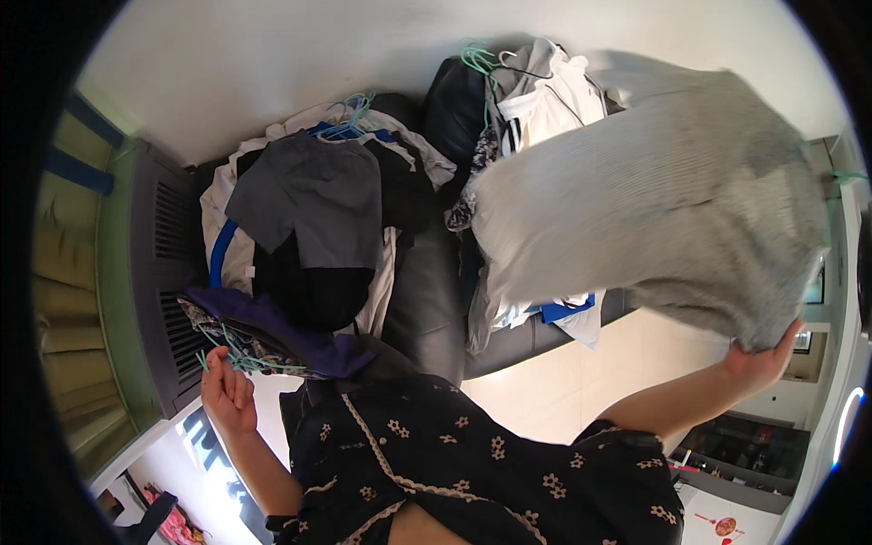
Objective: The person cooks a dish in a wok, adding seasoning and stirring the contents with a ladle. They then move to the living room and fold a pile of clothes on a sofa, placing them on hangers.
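My right hand (763,361), raised at the right, grips the edge of a grey ribbed garment (654,184). The cloth is spread out and slightly blurred, hiding part of the sofa and clothes behind it. At the lower left, my left hand (230,395) has its fingers closed around the hooks of green wire hangers (255,363). A dark purple garment (293,334) and a patterned cloth (197,317) lie about those hangers. Just beyond is a pile with grey shorts (320,197) on top and blue hangers (351,119) at its far end.
A black leather sofa (426,306) carries both clothes piles. White garments (555,95) with green hangers (479,58) rest against its back at the right. A dark slatted cabinet (174,218) borders the left pile. Pale floor tiles (545,375) show at the right.
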`<move>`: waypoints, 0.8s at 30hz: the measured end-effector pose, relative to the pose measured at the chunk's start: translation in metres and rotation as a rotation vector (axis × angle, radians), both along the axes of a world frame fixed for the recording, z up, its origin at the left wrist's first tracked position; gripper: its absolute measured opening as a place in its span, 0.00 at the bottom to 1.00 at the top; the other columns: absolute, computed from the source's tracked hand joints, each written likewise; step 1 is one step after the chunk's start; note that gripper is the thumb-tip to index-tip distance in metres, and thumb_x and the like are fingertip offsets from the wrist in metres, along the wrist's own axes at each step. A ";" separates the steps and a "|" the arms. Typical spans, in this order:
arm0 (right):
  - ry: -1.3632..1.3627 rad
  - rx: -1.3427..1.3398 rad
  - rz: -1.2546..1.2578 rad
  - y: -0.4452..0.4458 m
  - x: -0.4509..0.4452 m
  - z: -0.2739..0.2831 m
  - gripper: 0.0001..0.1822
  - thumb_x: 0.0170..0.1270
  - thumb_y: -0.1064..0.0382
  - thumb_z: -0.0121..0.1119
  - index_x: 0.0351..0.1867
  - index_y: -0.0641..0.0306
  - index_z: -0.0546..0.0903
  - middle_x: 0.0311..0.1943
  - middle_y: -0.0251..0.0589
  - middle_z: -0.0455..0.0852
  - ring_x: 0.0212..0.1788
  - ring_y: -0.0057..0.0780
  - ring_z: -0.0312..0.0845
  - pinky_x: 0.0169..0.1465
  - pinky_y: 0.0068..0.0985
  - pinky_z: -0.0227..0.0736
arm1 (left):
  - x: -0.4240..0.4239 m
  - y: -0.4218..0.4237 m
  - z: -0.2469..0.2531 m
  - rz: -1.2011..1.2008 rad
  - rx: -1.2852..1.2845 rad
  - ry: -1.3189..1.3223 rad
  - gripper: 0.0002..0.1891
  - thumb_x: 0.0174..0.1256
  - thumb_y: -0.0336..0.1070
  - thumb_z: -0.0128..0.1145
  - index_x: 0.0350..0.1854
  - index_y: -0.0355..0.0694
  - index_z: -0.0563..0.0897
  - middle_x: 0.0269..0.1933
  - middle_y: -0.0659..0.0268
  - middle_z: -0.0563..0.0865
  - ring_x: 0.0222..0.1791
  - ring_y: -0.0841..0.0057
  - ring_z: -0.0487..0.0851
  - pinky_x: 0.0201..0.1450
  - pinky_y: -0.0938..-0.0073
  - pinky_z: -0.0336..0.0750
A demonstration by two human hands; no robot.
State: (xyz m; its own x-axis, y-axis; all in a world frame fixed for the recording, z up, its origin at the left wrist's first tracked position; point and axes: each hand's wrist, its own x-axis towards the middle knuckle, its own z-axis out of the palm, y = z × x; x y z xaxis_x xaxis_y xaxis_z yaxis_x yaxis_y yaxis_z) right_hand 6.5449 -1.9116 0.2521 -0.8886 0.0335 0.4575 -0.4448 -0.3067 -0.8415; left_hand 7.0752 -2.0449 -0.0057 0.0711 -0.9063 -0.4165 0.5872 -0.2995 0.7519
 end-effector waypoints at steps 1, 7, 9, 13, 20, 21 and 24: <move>0.131 0.081 -0.106 -0.010 -0.001 0.011 0.27 0.67 0.51 0.51 0.59 0.71 0.71 0.57 0.49 0.74 0.58 0.43 0.71 0.58 0.43 0.67 | 0.000 -0.001 0.002 -0.013 -0.007 0.014 0.13 0.73 0.40 0.45 0.46 0.35 0.75 0.14 0.76 0.59 0.09 0.90 0.55 0.13 0.86 0.49; 0.596 0.647 0.017 -0.130 -0.104 -0.022 0.15 0.68 0.57 0.52 0.47 0.66 0.80 0.44 0.37 0.83 0.48 0.26 0.76 0.52 0.25 0.68 | -0.003 -0.005 0.000 -0.055 -0.059 0.100 0.13 0.73 0.39 0.42 0.48 0.35 0.75 0.16 0.75 0.62 0.10 0.89 0.56 0.13 0.87 0.50; 0.478 0.936 0.053 -0.201 -0.096 -0.075 0.22 0.70 0.49 0.46 0.50 0.66 0.77 0.48 0.48 0.82 0.49 0.41 0.77 0.53 0.33 0.68 | 0.000 0.003 0.000 -0.022 -0.078 0.087 0.14 0.74 0.39 0.41 0.49 0.34 0.74 0.17 0.75 0.62 0.10 0.89 0.56 0.13 0.87 0.51; 0.521 1.339 0.128 -0.285 -0.124 -0.218 0.22 0.70 0.48 0.42 0.46 0.66 0.75 0.44 0.58 0.80 0.48 0.54 0.75 0.51 0.41 0.68 | 0.003 0.007 -0.008 0.043 -0.067 0.077 0.15 0.74 0.39 0.39 0.51 0.34 0.74 0.17 0.74 0.63 0.09 0.89 0.57 0.12 0.87 0.52; 0.486 1.351 0.288 -0.325 -0.108 -0.388 0.12 0.58 0.62 0.52 0.42 0.62 0.79 0.42 0.50 0.82 0.48 0.48 0.75 0.53 0.36 0.68 | 0.008 0.013 -0.018 0.189 -0.017 0.044 0.15 0.74 0.37 0.39 0.51 0.32 0.74 0.17 0.74 0.63 0.09 0.89 0.57 0.11 0.87 0.51; 0.620 1.281 0.176 -0.331 -0.086 -0.379 0.12 0.57 0.65 0.52 0.43 0.61 0.79 0.44 0.49 0.81 0.49 0.48 0.74 0.54 0.37 0.68 | 0.008 0.017 -0.018 0.217 0.001 0.036 0.15 0.74 0.37 0.39 0.51 0.32 0.74 0.17 0.73 0.63 0.09 0.89 0.57 0.11 0.87 0.51; 0.906 1.101 0.273 -0.351 -0.017 -0.356 0.16 0.53 0.68 0.54 0.46 0.60 0.77 0.45 0.47 0.79 0.51 0.47 0.72 0.55 0.38 0.66 | 0.004 0.015 -0.021 0.224 -0.002 0.045 0.15 0.74 0.38 0.39 0.52 0.31 0.72 0.17 0.73 0.63 0.10 0.88 0.57 0.13 0.87 0.52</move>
